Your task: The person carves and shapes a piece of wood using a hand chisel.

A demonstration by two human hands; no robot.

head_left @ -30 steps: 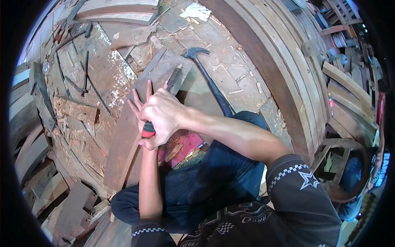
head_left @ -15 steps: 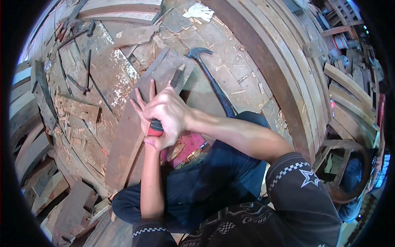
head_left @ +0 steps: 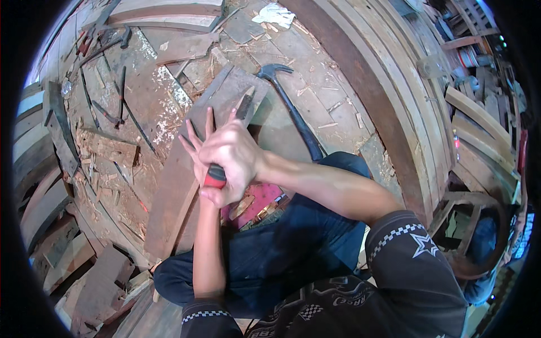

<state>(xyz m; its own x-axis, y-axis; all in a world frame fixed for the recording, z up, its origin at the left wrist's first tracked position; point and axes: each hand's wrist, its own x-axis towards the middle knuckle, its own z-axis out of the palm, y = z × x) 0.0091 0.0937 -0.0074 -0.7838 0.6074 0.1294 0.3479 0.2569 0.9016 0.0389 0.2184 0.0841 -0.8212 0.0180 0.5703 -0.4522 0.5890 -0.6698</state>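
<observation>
My right hand is closed on the red-and-black handle of a tool, whose dark blade with a pale tip points away from me over a wooden board lying slanted in front of me. Beneath it my left hand has its fingers stretched out and spread on the board; its palm is mostly hidden by my right hand. A dark claw hammer lies just right of the board.
Long planks run along the right, with curved timbers beyond. Offcuts are piled on the left. Metal tools, wood chips and a white cloth lie on the floor. A pink patterned item is beside my legs.
Both hands and the tool have shifted slightly to the right since a second ago. The board and hammer also appear a little further right in the view. The grip looks the same.
</observation>
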